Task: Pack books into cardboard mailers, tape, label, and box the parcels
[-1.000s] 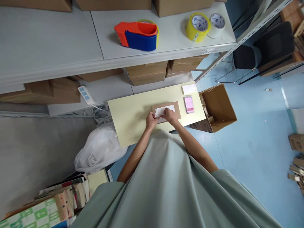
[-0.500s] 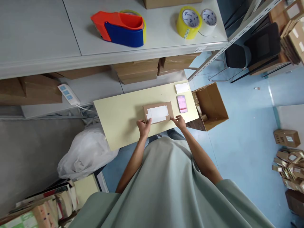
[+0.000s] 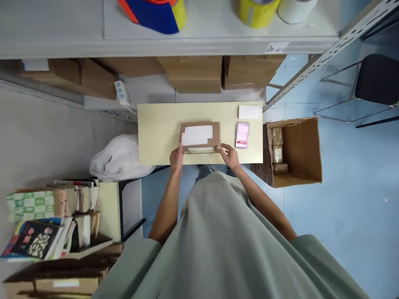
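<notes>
A brown cardboard box (image 3: 216,132) with a white label (image 3: 197,135) on its top is at the middle of the pale yellow table (image 3: 156,133). Its near side shows a lighter strip, and it looks slightly tilted. My left hand (image 3: 176,158) grips the near left corner, its fingers closed against the cardboard. At the near right corner, my right hand (image 3: 229,156) pinches the box between thumb and fingers. To the right of the box lies a phone (image 3: 242,135) with a lit pink screen. Behind the phone is a stack of white paper (image 3: 249,111).
An open carton (image 3: 304,153) holding several small boxes stands right of the table. A shelf (image 3: 199,45) carries a tape dispenser (image 3: 156,14) and tape rolls (image 3: 258,14). At left are a white plastic bag (image 3: 116,160), a power strip (image 3: 121,93) and books (image 3: 37,238).
My view has turned and shifted. The box's near side with its lighter strip now shows. My right hand has closed on the right corner, while my left thumb has left the label.
</notes>
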The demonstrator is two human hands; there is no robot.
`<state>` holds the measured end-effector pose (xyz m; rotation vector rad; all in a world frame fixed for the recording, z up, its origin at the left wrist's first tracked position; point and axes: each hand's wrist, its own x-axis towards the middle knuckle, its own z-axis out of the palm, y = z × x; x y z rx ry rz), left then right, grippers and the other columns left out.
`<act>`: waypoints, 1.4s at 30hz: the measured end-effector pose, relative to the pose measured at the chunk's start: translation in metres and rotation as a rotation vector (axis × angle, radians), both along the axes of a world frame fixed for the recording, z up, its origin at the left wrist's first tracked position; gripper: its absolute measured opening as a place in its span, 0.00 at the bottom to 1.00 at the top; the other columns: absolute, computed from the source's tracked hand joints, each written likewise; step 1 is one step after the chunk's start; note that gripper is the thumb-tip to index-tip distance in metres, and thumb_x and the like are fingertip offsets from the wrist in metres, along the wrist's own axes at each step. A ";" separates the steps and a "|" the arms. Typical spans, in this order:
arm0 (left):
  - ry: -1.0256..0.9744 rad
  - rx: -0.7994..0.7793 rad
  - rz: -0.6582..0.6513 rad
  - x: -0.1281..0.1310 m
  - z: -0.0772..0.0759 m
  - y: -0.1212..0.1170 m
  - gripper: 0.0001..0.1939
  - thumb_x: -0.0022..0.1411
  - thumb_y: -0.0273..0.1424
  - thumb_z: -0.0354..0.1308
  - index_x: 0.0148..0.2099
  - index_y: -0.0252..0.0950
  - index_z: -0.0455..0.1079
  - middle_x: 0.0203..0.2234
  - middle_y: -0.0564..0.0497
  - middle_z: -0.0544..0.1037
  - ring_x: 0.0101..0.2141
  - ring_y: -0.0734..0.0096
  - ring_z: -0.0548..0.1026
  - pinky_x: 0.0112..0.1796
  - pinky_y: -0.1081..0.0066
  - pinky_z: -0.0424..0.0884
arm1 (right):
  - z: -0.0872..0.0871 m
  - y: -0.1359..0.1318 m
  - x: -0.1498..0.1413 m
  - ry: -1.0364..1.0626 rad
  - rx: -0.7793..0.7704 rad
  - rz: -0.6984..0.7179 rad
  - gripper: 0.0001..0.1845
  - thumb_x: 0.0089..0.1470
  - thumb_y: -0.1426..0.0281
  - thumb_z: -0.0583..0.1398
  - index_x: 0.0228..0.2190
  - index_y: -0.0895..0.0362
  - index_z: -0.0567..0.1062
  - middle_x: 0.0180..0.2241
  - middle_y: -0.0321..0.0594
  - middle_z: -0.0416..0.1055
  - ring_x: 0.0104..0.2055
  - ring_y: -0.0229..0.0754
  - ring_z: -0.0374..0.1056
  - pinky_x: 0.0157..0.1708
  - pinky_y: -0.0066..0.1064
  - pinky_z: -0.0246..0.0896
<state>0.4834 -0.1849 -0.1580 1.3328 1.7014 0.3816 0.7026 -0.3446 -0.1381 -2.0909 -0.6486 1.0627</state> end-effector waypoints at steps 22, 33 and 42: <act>0.138 0.170 0.164 0.020 0.046 -0.189 0.15 0.62 0.36 0.73 0.45 0.37 0.73 0.45 0.43 0.86 0.49 0.56 0.86 0.56 0.56 0.82 | 0.016 -0.136 0.042 -0.144 0.018 0.278 0.17 0.76 0.63 0.59 0.56 0.54 0.84 0.54 0.46 0.82 0.50 0.47 0.82 0.55 0.32 0.70; 0.032 0.130 0.250 -0.008 0.048 -0.326 0.15 0.58 0.34 0.75 0.44 0.34 0.76 0.41 0.44 0.87 0.45 0.57 0.87 0.52 0.61 0.84 | 0.007 -0.286 0.026 -0.192 0.172 0.287 0.22 0.76 0.57 0.58 0.50 0.55 0.87 0.46 0.48 0.83 0.41 0.48 0.80 0.48 0.36 0.73; -0.026 0.001 0.048 0.012 0.030 -0.426 0.17 0.57 0.40 0.73 0.43 0.36 0.78 0.40 0.44 0.88 0.43 0.58 0.88 0.49 0.62 0.84 | 0.018 -0.421 0.044 -0.161 0.077 0.103 0.25 0.73 0.51 0.58 0.49 0.55 0.87 0.48 0.50 0.85 0.43 0.50 0.81 0.49 0.39 0.75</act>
